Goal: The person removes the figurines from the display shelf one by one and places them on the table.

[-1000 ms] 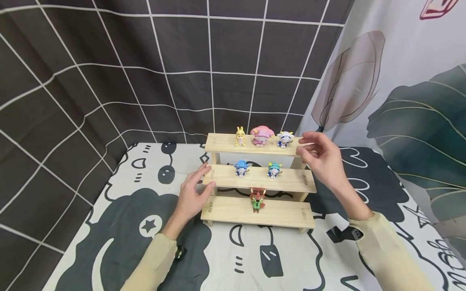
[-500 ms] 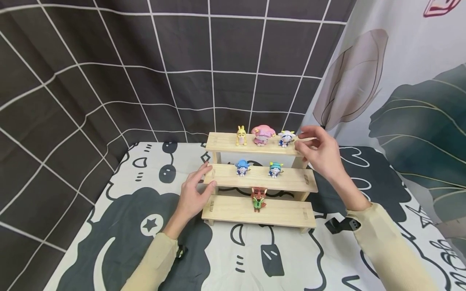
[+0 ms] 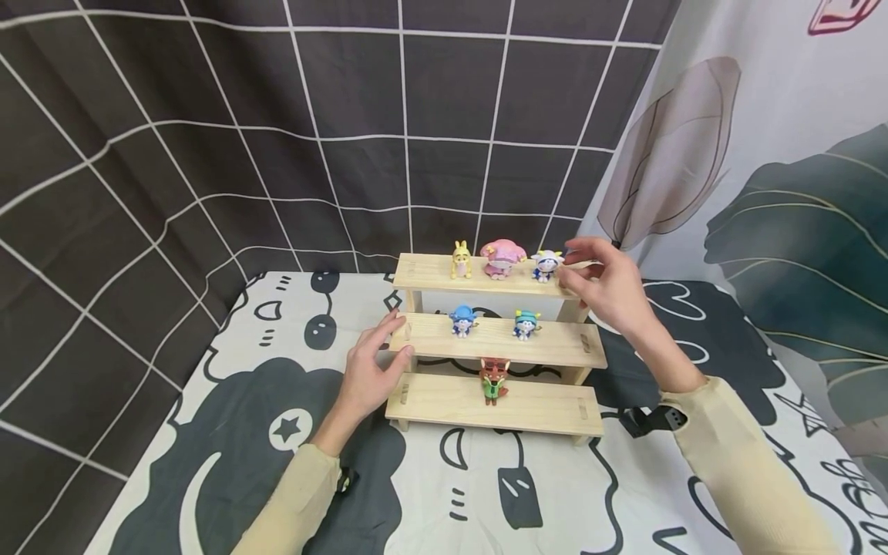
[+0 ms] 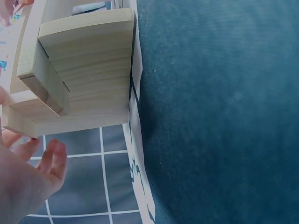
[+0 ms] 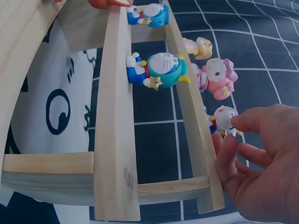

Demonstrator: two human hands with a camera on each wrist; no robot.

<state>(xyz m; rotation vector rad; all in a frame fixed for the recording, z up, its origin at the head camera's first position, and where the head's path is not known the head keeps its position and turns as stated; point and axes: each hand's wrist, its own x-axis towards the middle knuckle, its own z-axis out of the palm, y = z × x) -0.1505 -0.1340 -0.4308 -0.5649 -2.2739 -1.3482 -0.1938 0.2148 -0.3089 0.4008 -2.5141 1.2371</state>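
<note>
A three-tier wooden display stand point(image 3: 444, 408) stands on the patterned cloth, bearing small toy figurines. My left hand point(image 3: 368, 370) holds the left end of the middle shelf point(image 3: 555, 345), index finger and thumb at its two edges; the other fingers bend loosely in the left wrist view. On the top shelf point(image 3: 426, 271) stand a yellow rabbit figurine point(image 3: 461, 260), a pink figurine point(image 3: 502, 258) and a white-capped figurine point(image 3: 546, 266). Beside that last one is my right hand point(image 3: 610, 289), fingers and thumb parted, a fingertip right at its head in the right wrist view.
Blue-capped point(image 3: 462, 321) and teal-capped point(image 3: 526, 324) figurines stand on the middle tier. A red fox figurine in green point(image 3: 493, 381) is on the lowest tier. A dark grid-patterned curtain point(image 3: 264, 154) hangs behind, a pale leaf-print curtain point(image 3: 666, 154) at right.
My right hand has moved a little left, closer to the white-capped figurine. The left hand stays at the shelf end. The figurines keep their places on the tiers.
</note>
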